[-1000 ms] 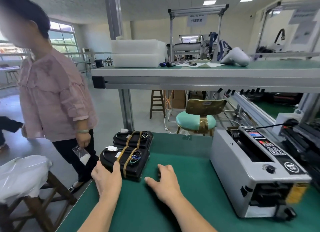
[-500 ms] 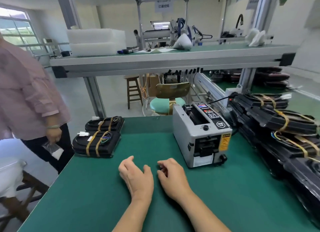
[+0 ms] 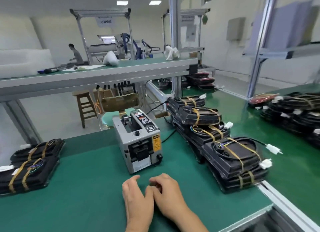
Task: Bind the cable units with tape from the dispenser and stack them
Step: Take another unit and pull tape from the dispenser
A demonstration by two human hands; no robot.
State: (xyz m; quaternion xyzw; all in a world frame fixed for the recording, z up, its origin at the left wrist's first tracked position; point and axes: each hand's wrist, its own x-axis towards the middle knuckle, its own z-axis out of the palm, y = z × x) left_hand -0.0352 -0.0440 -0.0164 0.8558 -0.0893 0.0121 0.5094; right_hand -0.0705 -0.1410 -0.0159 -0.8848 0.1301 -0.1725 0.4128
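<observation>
Hands rest side by side near the front edge of the green-matted workbench (image 3: 83, 197), just in front of the dispenser. The left hand (image 3: 136, 195) lies palm down on the mat, its fingers relaxed and slightly apart, gripping nothing. The right hand (image 3: 167, 192) touches it at the thumb. Its fingers curl loosely inward, and the shadow beneath the fingertips makes it impossible to tell whether they pinch anything.

The grey box-shaped electric tape dispenser (image 3: 138, 143) stands upright at the middle of the bench, its outlet slot facing the hands. A black power cord (image 3: 166, 136) runs from its right side toward the back.

At the left edge lie two black flat cable units bound with tan tape bands (image 3: 29, 173), one behind the other and just touching. White tags stick out at their left ends.

Along the right edge runs a row of stacked black taped cable units (image 3: 232, 156), reaching from the front right corner to the back. The piles overlap one another, and white plastic connectors (image 3: 265, 163) hang off the nearest pile.

Further right, a second green bench (image 3: 259, 121) carries more dark bundles (image 3: 297, 114). They are blurred.

Above and behind the workbench a raised green-topped shelf (image 3: 103, 74) holds white foam blocks (image 3: 22, 62) at its left end. Under it stand a wooden stool (image 3: 84, 107) and a chair with a tan backrest (image 3: 119, 102). A seated person (image 3: 75, 53) shows far back.
</observation>
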